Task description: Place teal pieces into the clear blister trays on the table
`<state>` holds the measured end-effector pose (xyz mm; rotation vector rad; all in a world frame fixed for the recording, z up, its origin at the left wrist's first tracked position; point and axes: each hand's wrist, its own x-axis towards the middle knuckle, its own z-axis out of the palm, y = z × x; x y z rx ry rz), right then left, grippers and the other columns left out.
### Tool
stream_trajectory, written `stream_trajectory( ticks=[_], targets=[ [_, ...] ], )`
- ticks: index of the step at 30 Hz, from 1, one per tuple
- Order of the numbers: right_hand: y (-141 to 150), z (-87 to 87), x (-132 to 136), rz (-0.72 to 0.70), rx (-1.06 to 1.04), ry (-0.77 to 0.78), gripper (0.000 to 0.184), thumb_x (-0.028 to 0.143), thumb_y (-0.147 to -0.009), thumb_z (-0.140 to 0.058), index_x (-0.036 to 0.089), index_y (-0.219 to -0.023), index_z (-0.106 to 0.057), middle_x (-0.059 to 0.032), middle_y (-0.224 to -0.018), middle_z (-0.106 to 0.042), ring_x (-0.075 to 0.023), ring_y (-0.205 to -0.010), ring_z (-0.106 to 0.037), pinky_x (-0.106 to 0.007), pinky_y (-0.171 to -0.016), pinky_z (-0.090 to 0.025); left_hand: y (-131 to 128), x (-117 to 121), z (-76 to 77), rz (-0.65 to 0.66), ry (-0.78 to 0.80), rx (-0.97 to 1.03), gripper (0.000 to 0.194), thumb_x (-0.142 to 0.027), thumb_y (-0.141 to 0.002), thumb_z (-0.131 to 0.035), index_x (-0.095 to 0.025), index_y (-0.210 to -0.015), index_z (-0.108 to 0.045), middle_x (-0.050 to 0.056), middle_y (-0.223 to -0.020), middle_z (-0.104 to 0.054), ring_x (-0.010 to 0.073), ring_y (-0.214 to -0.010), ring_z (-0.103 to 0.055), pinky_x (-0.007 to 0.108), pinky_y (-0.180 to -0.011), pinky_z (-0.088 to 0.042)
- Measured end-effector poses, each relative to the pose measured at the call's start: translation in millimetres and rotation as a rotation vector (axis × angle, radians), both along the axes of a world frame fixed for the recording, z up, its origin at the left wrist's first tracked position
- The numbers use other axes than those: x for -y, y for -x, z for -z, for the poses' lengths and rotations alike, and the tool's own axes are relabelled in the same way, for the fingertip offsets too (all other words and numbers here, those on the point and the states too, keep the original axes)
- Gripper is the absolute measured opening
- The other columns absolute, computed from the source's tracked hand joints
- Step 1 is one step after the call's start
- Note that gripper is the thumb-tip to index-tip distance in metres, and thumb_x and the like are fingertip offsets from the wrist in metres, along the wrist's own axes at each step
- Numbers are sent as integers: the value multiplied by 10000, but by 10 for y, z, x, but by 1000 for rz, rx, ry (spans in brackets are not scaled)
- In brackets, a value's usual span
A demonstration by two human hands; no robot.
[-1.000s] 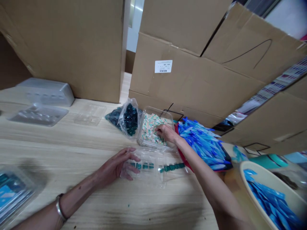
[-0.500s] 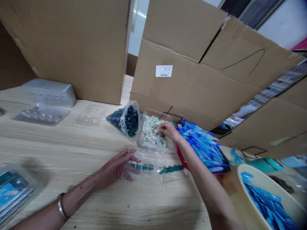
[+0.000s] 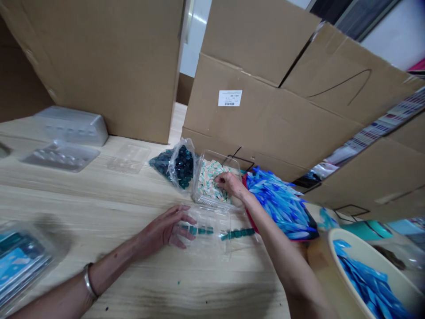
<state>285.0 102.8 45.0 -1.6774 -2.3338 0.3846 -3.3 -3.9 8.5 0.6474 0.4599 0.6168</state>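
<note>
My left hand [image 3: 166, 228] rests with spread fingers on a clear plastic blister tray [image 3: 212, 219], holding nothing. Teal pieces [image 3: 197, 230] lie in a row beneath my fingertips, and a second teal row [image 3: 237, 234] continues to the right. My right hand [image 3: 229, 184] reaches into a clear plastic container [image 3: 215, 201], its fingers curled among small white, orange and green packets [image 3: 207, 184]. Whether those fingers grip a packet is hard to see. Just left of that container sits a clear bag of dark teal pieces [image 3: 182, 167].
Right of the container, pale and dark blue plastic pieces [image 3: 279, 206] are heaped on a red tray [image 3: 248, 217]. A cream basin [image 3: 352, 248] of blue pieces stands at lower right. Cardboard boxes [image 3: 265, 110] rise behind the wooden table [image 3: 99, 190], which holds clear trays at left.
My right hand has shifted slightly among the packets. My left hand stays on the blister tray, and the whole scene has drifted slightly with my head.
</note>
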Motion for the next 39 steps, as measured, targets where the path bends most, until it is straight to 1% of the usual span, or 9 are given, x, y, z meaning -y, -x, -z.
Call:
stream_trajectory(
  ticks=[4,8,14,18,21,27,32,36,39],
  targets=[
    [11,29,11,-18,-7,10,56,123,-647,-569,147,-606,-600,37,-566,-534,-80,-545,-443,-183,-544,-323,1,-3,6,8,-2,15,408,-348,-835,-527,-233,-1213,-424,128,-1130,-586,245,-819,-668,315,-558,-556],
    [-47,18,-14,116,-166,31,64,210,-648,-614,148,-645,-596,29,-559,-541,-91,-527,-463,-192,-521,-354,-3,-4,11,6,-12,-1,400,-352,-841,-516,-229,-1209,-421,129,-1129,-582,247,-823,-665,313,-564,-558],
    [-96,-183,-33,307,-511,172,161,271,-648,-649,145,-706,-565,8,-564,-572,-99,-490,-513,-209,-493,-421,-5,-6,12,-1,-19,-20,377,-353,-846,-507,-228,-1194,-433,127,-1124,-579,245,-807,-668,307,-551,-553],
    [13,-151,-60,309,-304,250,118,218,-653,-650,134,-722,-605,7,-583,-598,-88,-491,-519,-193,-485,-417,-2,-4,-13,2,-20,-40,365,-353,-848,-504,-232,-1185,-430,118,-1118,-579,246,-809,-667,303,-548,-550],
    [90,-43,-99,325,-107,184,106,196,-628,-676,140,-709,-638,9,-602,-617,-85,-502,-518,-181,-474,-383,0,2,-27,4,-25,-38,362,-356,-850,-499,-230,-1183,-431,117,-1118,-578,244,-812,-665,302,-549,-551],
    [140,67,-89,296,47,40,95,131,-590,-679,160,-665,-630,5,-645,-614,-123,-639,-539,-212,-595,-372,-7,-1,-34,9,-16,-44,362,-365,-854,-493,-224,-1181,-430,117,-1113,-575,239,-808,-664,301,-551,-548],
    [208,70,-10,230,138,-18,86,105,-616,-635,156,-682,-616,-31,-735,-611,-150,-728,-517,-235,-650,-352,-15,-2,-36,8,-27,-55,355,-363,-853,-496,-222,-1174,-435,116,-1115,-569,248,-814,-663,300,-550,-542],
    [220,41,34,171,157,-22,90,81,-627,-598,163,-661,-607,-3,-671,-593,-124,-659,-498,-217,-624,-343,-15,-2,-39,20,-24,-49,360,-370,-851,-498,-219,-1169,-424,121,-1099,-578,247,-796,-667,302,-543,-543],
    [123,0,26,171,117,-23,132,97,-642,-602,160,-756,-626,12,-657,-595,-111,-621,-505,-204,-602,-356,-11,-3,-36,23,-17,-45,367,-373,-847,-503,-221,-1170,-417,117,-1093,-580,244,-792,-667,305,-545,-547]
  ],
)
